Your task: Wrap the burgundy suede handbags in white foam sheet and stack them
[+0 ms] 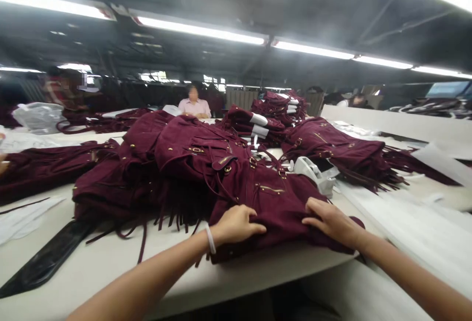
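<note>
On the table (99, 262), by its near edge: a maroon bag (275, 213).
From afar, I see my left hand (236, 223) and right hand (331, 220) curled on it; whether the fingers grip its cloth, I cannot tell.

Beyond my left hand (236, 223), heaped maroon bags (177, 146) are blocking the way; a pale device (313, 171) is standing past my right hand (330, 220) (bare tabletop (106, 254) is leaving room beside my left forearm (155, 272)).
</note>
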